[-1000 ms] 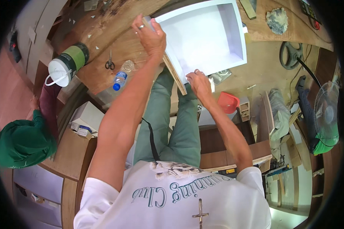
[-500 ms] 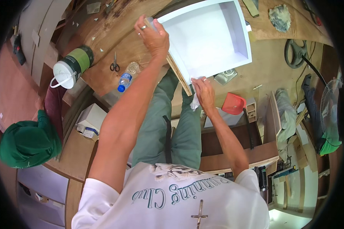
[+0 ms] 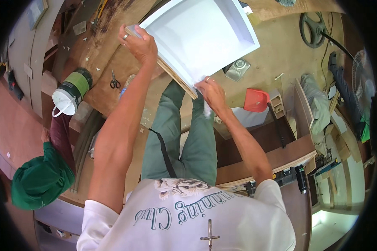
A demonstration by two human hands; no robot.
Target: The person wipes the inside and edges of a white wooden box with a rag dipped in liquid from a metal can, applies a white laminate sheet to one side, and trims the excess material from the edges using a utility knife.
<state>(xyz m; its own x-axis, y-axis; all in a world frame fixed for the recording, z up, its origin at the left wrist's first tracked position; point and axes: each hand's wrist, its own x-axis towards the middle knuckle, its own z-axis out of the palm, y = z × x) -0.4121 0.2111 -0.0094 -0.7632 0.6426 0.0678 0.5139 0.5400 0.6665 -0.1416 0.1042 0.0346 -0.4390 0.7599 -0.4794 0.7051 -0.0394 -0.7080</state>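
A white open drawer-like box [image 3: 197, 35] is tilted in front of me, its hollow side facing up toward me. Raw plywood layers show along its left edge [image 3: 178, 78]. My left hand [image 3: 140, 45] is closed around the upper left corner, thumb over the rim. At the near corner my right hand [image 3: 213, 93] pinches a white cloth [image 3: 207, 109], pressed to the inner edge, with its loose end hanging below. The fingertips of that hand are partly hidden by the cloth.
Scissors [image 3: 114, 80] and a green-labelled bucket [image 3: 72, 92] lie left. Right of the box are a silver camera-shaped object [image 3: 238, 69], a red dustpan [image 3: 256, 100] and a fan [image 3: 363, 79]. A person in a green cap [image 3: 42, 182] is at lower left.
My view has shifted, and the box with both hands sits further left in it. My right hand with the cloth has moved slightly onto the inside of the near corner. My left grip stays.
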